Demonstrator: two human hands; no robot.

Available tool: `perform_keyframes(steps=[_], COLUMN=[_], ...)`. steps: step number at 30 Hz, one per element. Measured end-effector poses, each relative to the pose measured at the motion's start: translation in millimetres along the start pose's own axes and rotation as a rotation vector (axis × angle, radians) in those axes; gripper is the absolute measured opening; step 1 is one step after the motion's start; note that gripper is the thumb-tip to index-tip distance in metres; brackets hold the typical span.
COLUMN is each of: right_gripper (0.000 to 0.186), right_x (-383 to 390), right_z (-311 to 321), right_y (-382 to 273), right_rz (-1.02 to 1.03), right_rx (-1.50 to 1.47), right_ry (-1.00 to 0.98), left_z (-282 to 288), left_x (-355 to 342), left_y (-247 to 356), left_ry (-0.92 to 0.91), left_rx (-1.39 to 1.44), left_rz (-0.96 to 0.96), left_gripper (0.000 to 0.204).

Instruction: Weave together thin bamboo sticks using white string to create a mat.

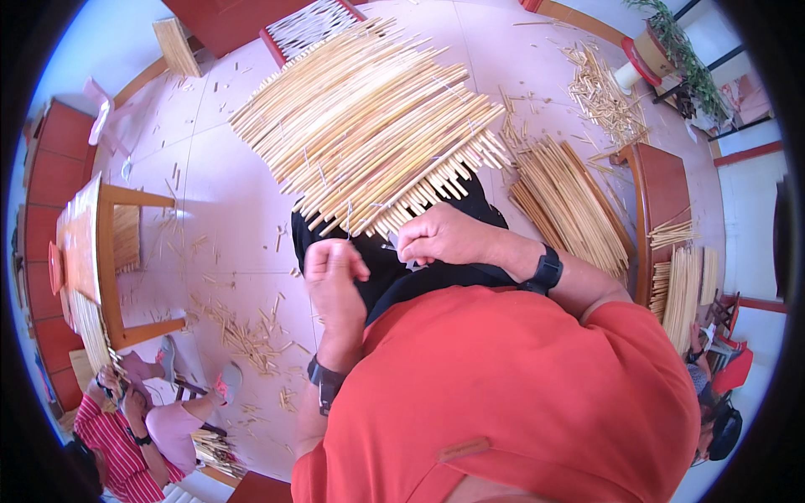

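Note:
A mat of straw-coloured reed stalks [369, 126], tied across with thin pale cords, slopes away from my lap over my dark trousers [386, 281]. At its near edge my left hand [334, 272] is closed, fingers curled, at the lower end of a thin cord [349, 220] hanging from the mat. My right hand [440, 235] is also closed, just to the right and close to the mat's cut stalk ends. A small thin greyish bit shows by its fingertips, too small to name. The two hands are a little apart.
Bundled reeds [574, 201] lie right of the mat, beside a reddish-brown wooden bench [667, 189]. Cut pieces [608, 96] are heaped beyond. A wooden table [107, 260] stands left; below it another person [126, 436] in stripes handles reeds. Offcuts [251, 335] litter the floor.

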State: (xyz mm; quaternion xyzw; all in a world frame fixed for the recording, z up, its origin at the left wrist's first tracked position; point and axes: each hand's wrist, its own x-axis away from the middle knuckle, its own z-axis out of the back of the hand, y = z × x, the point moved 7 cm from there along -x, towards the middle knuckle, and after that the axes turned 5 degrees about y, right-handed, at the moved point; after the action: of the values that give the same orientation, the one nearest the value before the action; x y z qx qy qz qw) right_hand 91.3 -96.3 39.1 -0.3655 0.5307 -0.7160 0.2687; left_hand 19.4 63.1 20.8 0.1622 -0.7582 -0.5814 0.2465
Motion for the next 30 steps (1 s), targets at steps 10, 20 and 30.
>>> perform_keyframes(steps=[10,20,30], right_gripper=[0.013,0.015,0.014], right_x=[19,6,-67], right_z=[90,72,73], right_y=[25,-6,-93], right_rz=[0.492,0.36,0.58], right_rx=[0.522,0.521,-1.203], right_ry=[0.88,0.678,0.312], left_z=[-44,-12,21], left_x=[-20,-35,42], left_y=[-98,-18,122], left_ry=[-0.272,0.033,0.042], left_rx=[0.702,0.497,-0.502], left_rz=[0.549,0.12,-0.726], left_gripper=[0.057,0.039,0.036])
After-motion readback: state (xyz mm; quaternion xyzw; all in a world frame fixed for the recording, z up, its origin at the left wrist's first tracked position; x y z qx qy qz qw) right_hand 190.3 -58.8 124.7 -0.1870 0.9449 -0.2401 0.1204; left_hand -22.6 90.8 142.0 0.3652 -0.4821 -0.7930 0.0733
